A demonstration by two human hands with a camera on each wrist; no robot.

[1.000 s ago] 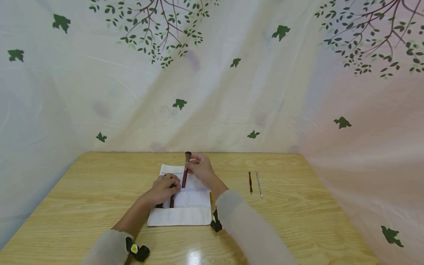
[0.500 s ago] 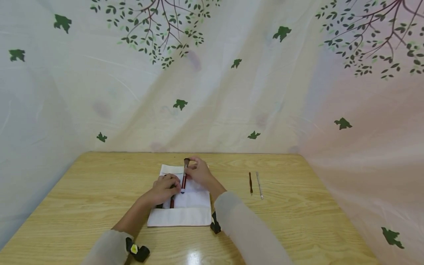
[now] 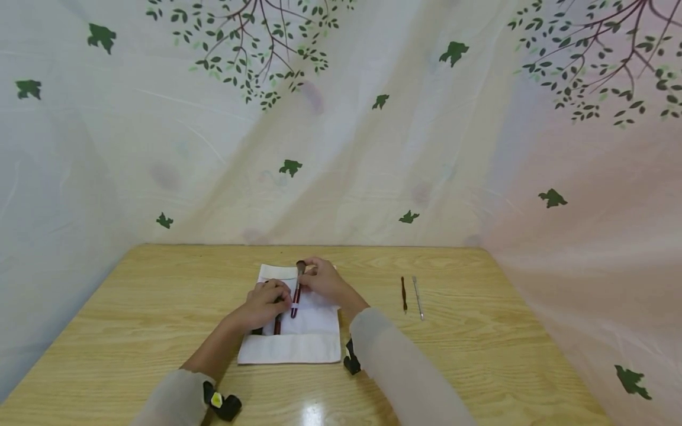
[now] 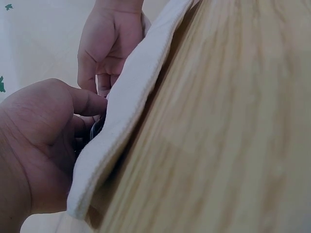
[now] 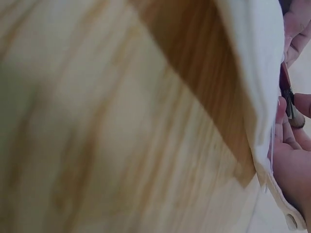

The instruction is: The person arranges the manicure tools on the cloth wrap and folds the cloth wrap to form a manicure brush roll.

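Note:
A makeup brush [image 3: 296, 293] with a dark red handle and dark bristles is pinched near its head by my right hand [image 3: 325, 283]. A narrow white band of the cloth brush roll [image 3: 288, 349] crosses its handle near the lower end. My left hand [image 3: 264, 305] lies on the roll's left part with curled fingertips at that band, gripping the cloth. Below it shows the handle of a second brush [image 3: 277, 324], its upper part hidden by the hand. In the right wrist view the held brush [image 5: 285, 82] shows partly between fingers; in the left wrist view cloth [image 4: 131, 97] hides the fingertips.
To the right on the wooden table [image 3: 469, 331] lie a thin brown tool [image 3: 404, 294] and a slim silver tool [image 3: 418, 297], side by side. A dark item [image 3: 257, 331] shows at the roll's left edge. A pale curtain [image 3: 341, 148] hangs behind the table.
My right hand has brought the brush down toward the near side, and its handle end now passes below the white band. My left hand has stayed in place.

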